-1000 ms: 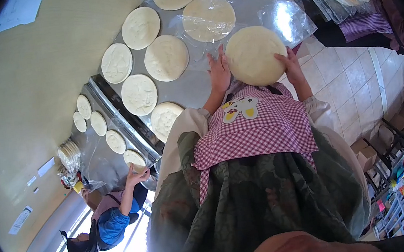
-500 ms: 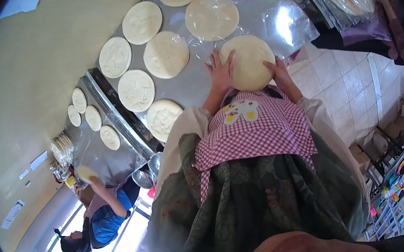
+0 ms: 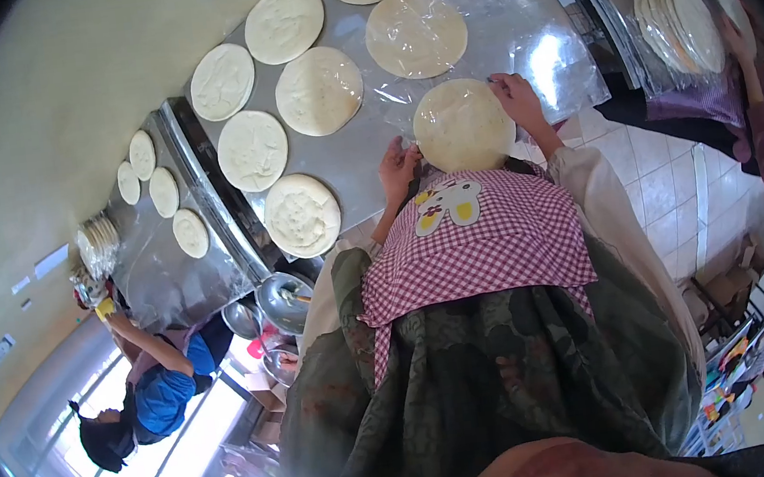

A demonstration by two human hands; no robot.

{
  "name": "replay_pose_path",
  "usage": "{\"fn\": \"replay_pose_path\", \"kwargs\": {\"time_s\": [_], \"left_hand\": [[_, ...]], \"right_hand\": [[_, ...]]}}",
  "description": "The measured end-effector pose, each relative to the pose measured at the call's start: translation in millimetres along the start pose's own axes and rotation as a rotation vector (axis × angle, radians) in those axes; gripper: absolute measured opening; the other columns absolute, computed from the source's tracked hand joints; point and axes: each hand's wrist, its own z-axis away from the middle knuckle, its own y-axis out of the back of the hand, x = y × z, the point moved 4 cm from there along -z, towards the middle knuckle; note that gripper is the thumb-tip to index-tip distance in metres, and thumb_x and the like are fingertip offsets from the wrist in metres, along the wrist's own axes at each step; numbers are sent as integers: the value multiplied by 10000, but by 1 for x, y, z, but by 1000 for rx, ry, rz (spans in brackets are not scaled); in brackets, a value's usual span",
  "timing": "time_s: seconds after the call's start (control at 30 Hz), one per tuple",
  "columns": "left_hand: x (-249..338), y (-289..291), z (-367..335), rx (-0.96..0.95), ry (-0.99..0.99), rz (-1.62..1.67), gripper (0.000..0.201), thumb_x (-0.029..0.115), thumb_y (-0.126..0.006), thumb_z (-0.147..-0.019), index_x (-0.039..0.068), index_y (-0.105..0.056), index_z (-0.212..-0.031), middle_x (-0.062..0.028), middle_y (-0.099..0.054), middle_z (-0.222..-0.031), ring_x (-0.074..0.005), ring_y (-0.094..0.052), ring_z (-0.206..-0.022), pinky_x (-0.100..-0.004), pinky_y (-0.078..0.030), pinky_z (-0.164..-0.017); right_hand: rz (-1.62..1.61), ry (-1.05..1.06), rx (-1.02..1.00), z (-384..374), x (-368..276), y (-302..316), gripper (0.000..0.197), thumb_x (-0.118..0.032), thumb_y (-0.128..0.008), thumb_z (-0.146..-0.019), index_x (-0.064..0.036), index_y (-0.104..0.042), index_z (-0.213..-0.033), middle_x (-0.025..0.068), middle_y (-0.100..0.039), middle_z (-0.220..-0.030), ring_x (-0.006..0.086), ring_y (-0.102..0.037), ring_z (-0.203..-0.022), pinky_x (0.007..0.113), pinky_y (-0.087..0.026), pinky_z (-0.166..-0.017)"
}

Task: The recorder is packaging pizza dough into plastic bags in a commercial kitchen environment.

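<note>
A round pale flatbread (image 3: 462, 126) lies at the near edge of the metal table (image 3: 352, 181), right in front of my checked apron. By its left edge is my left hand (image 3: 398, 173), its fingertips drawn together; what they pinch, if anything, is too small to name. At its upper right edge my right hand (image 3: 520, 102) has bent fingers close to the rim, perhaps on thin clear film. Beyond it lies another flatbread (image 3: 416, 35) with clear plastic (image 3: 479, 15) around it. Several more flatbreads (image 3: 319, 91) are spread to the left.
Across a dark gap, a second table (image 3: 145, 265) carries smaller-looking flatbreads; a person in blue (image 3: 165, 386) stands there. Metal bowls (image 3: 284, 303) sit beside my left side. At right, another person's hand (image 3: 740, 37) is by a bagged stack of flatbreads (image 3: 678, 28).
My left hand has come off the flatbread's face to its left edge. My right hand has moved up along the right rim. The flatbread lies a little lower.
</note>
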Motion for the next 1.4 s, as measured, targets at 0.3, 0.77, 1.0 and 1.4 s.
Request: {"fn": "replay_pose_path", "kwargs": {"time_s": [0.3,0.77,1.0,1.4], "left_hand": [[-5,-22,-8,28,90,98,316,272,-544,-836,-7,-606,-972,22,-577,-670,-29,-493,-567,-171,-423,-518],[15,-29,24,61,214,101,298,274,-557,-824,-12,-637,-807,30,-532,-571,-38,-441,-518,-229,-374,-463],[93,-14,52,-33,76,-114,306,265,-557,-824,-27,-635,-777,-31,-590,-625,-76,-510,-570,-226,-414,-540],[200,55,11,-62,-217,136,247,206,-579,-807,-19,-637,-722,-62,-618,-646,-83,-560,-610,-211,-437,-585]], "right_hand": [[-238,-211,-288,-37,23,-27,339,-342,-562,-782,-64,-586,-974,90,-604,-779,201,-567,-694,283,-435,-658],[-695,-595,-567,-5,20,10,267,-260,-630,-761,-58,-538,-909,-11,-537,-729,68,-469,-576,204,-376,-503],[-695,-678,-624,18,43,12,280,-293,-631,-756,-60,-551,-889,-10,-541,-711,79,-508,-610,206,-408,-509],[-847,-204,-285,-22,-142,123,193,-256,-589,-789,-95,-519,-709,13,-569,-606,72,-528,-546,199,-400,-503]]}}
